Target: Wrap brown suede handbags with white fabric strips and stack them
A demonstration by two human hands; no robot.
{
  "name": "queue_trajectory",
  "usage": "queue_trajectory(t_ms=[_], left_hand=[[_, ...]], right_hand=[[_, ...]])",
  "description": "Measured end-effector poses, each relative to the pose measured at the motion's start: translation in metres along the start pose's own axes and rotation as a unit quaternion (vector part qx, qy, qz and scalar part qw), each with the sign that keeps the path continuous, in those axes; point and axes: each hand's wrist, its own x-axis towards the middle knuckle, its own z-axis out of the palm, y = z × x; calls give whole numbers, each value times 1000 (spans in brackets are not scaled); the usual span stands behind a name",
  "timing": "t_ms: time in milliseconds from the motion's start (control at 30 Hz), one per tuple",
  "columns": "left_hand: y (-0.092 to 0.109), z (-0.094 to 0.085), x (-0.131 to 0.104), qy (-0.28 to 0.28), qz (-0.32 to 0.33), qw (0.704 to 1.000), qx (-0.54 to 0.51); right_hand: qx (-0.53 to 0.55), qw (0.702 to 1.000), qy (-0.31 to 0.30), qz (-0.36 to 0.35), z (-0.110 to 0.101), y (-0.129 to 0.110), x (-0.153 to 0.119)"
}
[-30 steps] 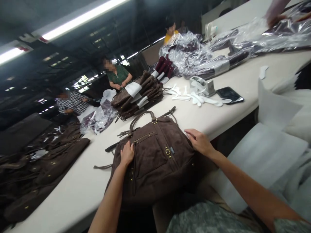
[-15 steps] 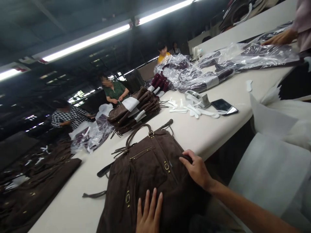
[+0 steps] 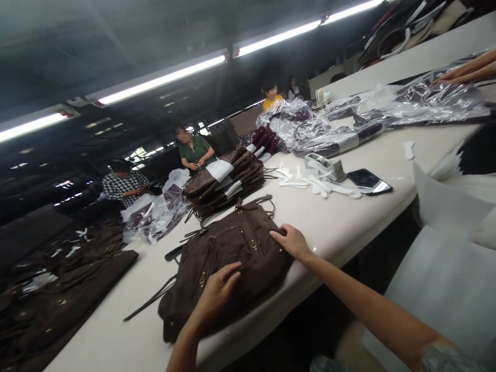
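A dark brown handbag (image 3: 228, 258) with brass buckles, a zip pocket and thin straps lies flat on the white table, near its front edge. My left hand (image 3: 220, 289) rests on the lower front of the bag, fingers stretched out. At the bag's right side, my right hand (image 3: 292, 242) pinches its edge between thumb and fingers; some fingertips are hidden. The bag's handles point away from me, towards a stack of brown bags (image 3: 228, 178) with white paper wraps.
White plastic pieces (image 3: 318, 183) lie around a grey tape dispenser (image 3: 335, 168) beside a dark phone (image 3: 369, 182). Plastic-wrapped bags (image 3: 337, 139) cover the far table, where another person's hands (image 3: 465, 70) work. White sheets (image 3: 437, 279) hang at right; brown bags (image 3: 77, 289) lie at left.
The bag now lies further back on the table, its bottom edge in view. My left hand has turned sideways on it; my right hand keeps to its right edge. The camera view has shifted.
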Motion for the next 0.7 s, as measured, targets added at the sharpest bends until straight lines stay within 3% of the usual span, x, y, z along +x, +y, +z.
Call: queue_trajectory(t_ms=[67,133,200,300,367,467,600,700], left_hand=[[16,4,27,76,8,995,-57],[35,15,52,117,12,990,-78],[52,34,67,128,12,989,-76],[69,73,70,138,45,989,-42],[77,98,67,163,73,984,17],[91,122,70,211,68,966,132],[112,129,80,251,25,936,247],[117,127,78,268,3,922,281]], right_hand=[[-5,998,54,-10,2,-2,-16],[25,997,75,-27,1,-2,-26],[75,995,50,-36,-3,2,-30],[190,981,-38,-25,-18,13,-25],[290,951,-110,12,-29,18,-19],[422,881,-192,91,-41,17,-12],[514,802,-262,154,-47,12,-8],[528,770,-317,167,-49,13,-5]])
